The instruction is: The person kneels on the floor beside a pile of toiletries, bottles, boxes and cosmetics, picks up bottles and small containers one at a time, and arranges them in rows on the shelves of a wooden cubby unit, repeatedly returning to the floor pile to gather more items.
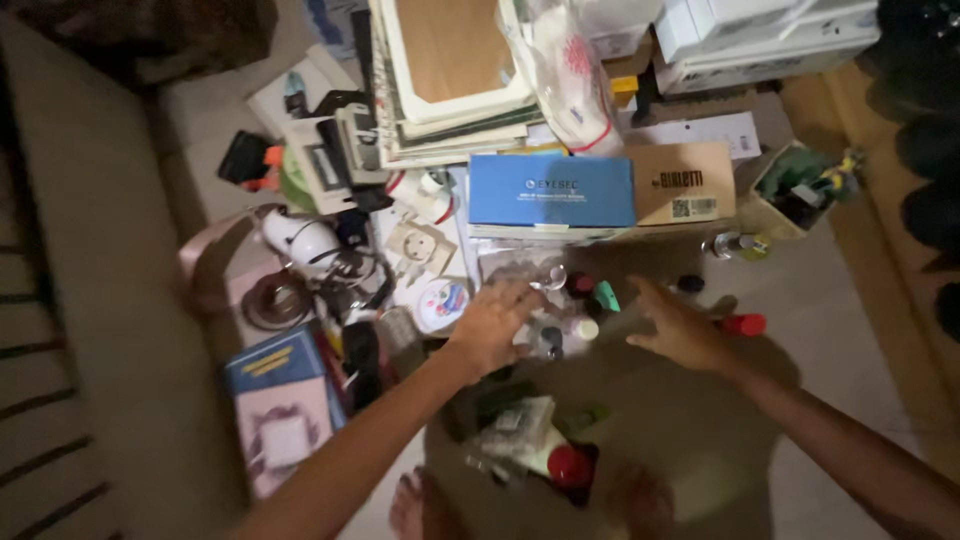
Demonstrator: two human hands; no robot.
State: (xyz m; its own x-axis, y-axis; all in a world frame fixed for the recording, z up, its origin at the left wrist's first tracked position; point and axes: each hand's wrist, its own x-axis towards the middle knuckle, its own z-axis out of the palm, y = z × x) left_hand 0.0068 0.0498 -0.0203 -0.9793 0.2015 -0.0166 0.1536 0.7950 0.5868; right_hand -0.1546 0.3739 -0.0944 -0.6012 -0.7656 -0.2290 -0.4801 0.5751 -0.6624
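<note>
Red-capped bottle (570,466) nearest cam, below both hands. L hand (492,325) fingers spread, on small bottles (560,335) – holds nothing. Blue box (551,190) just beyond. R hand (682,330) open, beside the bottles – red cap (743,324) at its right.

Both bare forearms stretch forward from the lower edge of the view. The left hand (492,325) is palm down with fingers spread, grip empty. The right hand (680,330) hovers open, fingers splayed and slightly curled.
</note>
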